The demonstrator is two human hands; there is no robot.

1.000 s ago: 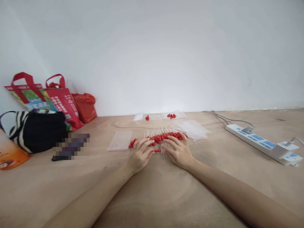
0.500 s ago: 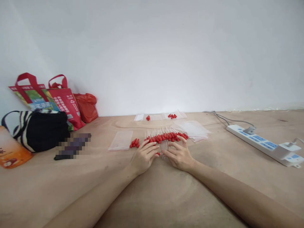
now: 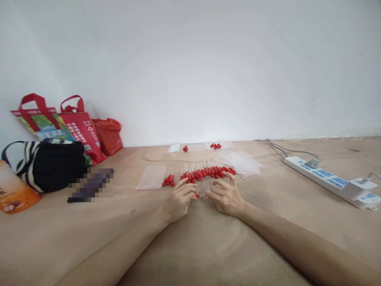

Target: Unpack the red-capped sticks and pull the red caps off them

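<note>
- The red cap (image 3: 197, 196) is small, bright and matt, with a plain rounded look; it sits low between the two hands, near the front of the clear tubes, and part of it is hidden by fingers.
- A thin tube (image 3: 203, 195), pale and see-through, meets the cap end to end, so the pair lies crosswise, left to right. How far one goes into the other is too small to tell.
- The left hand (image 3: 177, 199) pinches the cap between thumb and fingertips, the other fingers curled over.
- The right hand (image 3: 228, 197) has its thumb and fingertips brought together on the tube, while its other fingers are bent and spread toward the row.
- Clear tubes (image 3: 206, 183) lie side by side between the hands, straight, glassy and pointing away from the person.
- Just beyond is a row of capped sticks (image 3: 205, 172), their red ends crowded toward the person and their thin pale stems fanning toward the wall.
- Loose red caps (image 3: 168, 180) are heaped left of the row, glossier on top, beside a flat clear bag (image 3: 151, 177).
- More flat bags (image 3: 244, 163) overlap on the desk (image 3: 202, 242), right of the stems.
</note>
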